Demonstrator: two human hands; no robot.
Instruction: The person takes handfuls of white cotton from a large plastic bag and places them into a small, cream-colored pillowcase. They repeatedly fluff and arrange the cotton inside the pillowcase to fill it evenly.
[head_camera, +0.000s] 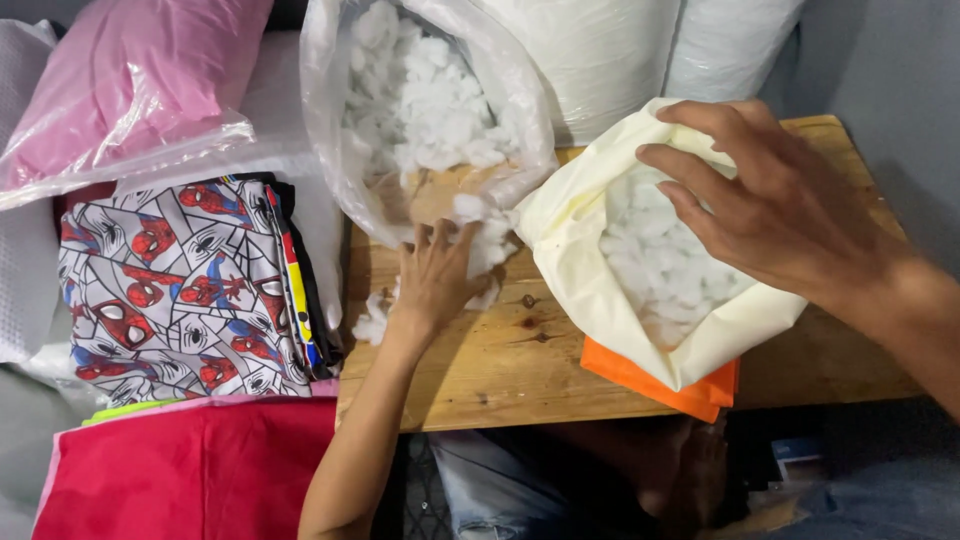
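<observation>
Head view: left hand (435, 275) at centre, fingers spread flat on loose white stuffing (480, 240) spilling from the clear plastic bag (330, 120) at 12 o'clock, clamped on nothing. Right hand (770, 200) at 2 o'clock, fingers apart, pressing the rim of the cream pillow cover (570, 270), half filled. Likely trouble: tufts sliding off the wooden table (500, 370) edge at 7 o'clock, cover mouth folding shut.

Both forearms are bare to the elbow, with no sleeves, gloves, rings or watch visible on the left hand (432, 278) or right hand (775, 205); pale blue denim jeans (490, 485) show at six o'clock.
</observation>
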